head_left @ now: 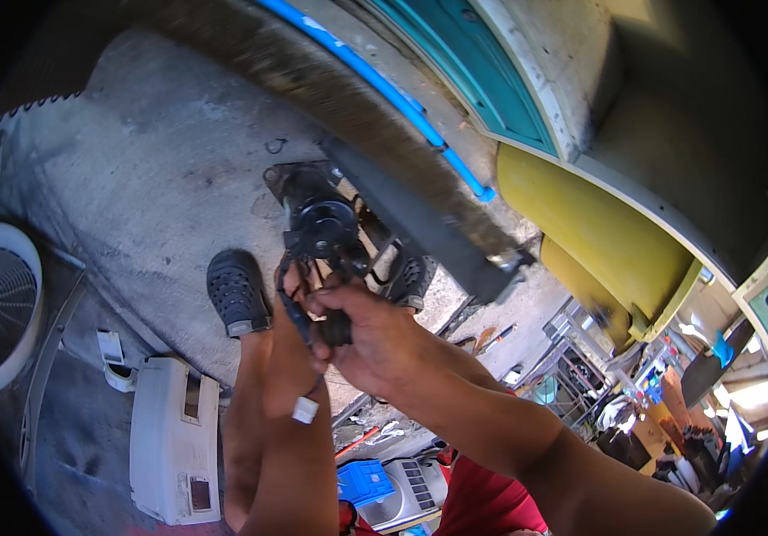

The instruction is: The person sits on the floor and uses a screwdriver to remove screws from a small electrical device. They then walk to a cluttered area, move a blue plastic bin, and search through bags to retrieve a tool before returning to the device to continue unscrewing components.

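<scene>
A black cylindrical machine part (326, 223), probably a compressor or motor, stands on the concrete between my feet, with dark wires rising from its top. My right hand (361, 335) is closed around a bunched black cable (336, 328), thumb and fingers pinching it. A white plug connector (305, 410) dangles from a wire below that hand. My left hand (294, 281) is just beyond, at the dark wires (293, 308) by the part's top. Its fingers are partly covered by the wires and my right hand, but they look curled on the wires.
A long dark beam (402, 196) crosses beyond the part, with a blue pipe (384, 85) behind. White plastic covers (174, 442) and a round fan grille (4, 304) lie left. A blue crate (366, 482) sits near me; clutter (670, 420) fills the right.
</scene>
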Demonstrator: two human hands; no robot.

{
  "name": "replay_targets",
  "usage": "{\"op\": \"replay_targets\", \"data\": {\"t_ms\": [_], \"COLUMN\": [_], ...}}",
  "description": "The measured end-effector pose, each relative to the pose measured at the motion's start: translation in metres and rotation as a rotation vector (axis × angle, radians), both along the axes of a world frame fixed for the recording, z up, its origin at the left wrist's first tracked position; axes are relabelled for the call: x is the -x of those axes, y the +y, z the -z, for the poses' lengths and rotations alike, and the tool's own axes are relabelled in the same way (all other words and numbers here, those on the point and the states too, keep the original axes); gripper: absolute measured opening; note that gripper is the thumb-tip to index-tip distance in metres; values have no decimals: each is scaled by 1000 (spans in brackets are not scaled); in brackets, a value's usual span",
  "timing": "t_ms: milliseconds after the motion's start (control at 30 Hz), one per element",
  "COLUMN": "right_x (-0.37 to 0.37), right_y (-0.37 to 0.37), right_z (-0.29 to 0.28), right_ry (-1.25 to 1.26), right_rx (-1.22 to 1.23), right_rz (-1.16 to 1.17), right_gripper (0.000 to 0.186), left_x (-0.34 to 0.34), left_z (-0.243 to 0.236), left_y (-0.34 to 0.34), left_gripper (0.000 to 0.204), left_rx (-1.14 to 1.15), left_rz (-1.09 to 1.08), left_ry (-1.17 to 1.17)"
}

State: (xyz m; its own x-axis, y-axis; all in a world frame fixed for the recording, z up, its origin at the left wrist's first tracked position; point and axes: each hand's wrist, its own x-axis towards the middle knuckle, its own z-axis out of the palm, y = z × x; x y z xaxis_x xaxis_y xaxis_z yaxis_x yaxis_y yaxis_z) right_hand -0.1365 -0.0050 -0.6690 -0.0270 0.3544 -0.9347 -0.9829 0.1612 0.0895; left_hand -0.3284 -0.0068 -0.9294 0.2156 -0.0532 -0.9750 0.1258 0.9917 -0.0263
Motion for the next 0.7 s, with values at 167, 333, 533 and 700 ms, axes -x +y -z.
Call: {"op": "replay_targets", "data": {"t_ms": [167,333,533,700], "right_x": [8,10,16,12], "right_y": [6,14,5,-28], "right_z": [7,12,14,-9], "right_ry": [-1,54,-51,-257], "right_rx": [27,57,-11,-65], "right_rz": [-7,-81,-134,-237], "right_gripper": [8,15,18,21], "left_x": [17,26,27,20], "left_z": [-23,-44,-67,-101], "left_y": [5,12,10,-4], "left_gripper": [29,27,23,20], "left_rx": [44,66,91,137], "left_rz": [153,284,466,627], "left_ry": [-5,-3,-6,-32]}}
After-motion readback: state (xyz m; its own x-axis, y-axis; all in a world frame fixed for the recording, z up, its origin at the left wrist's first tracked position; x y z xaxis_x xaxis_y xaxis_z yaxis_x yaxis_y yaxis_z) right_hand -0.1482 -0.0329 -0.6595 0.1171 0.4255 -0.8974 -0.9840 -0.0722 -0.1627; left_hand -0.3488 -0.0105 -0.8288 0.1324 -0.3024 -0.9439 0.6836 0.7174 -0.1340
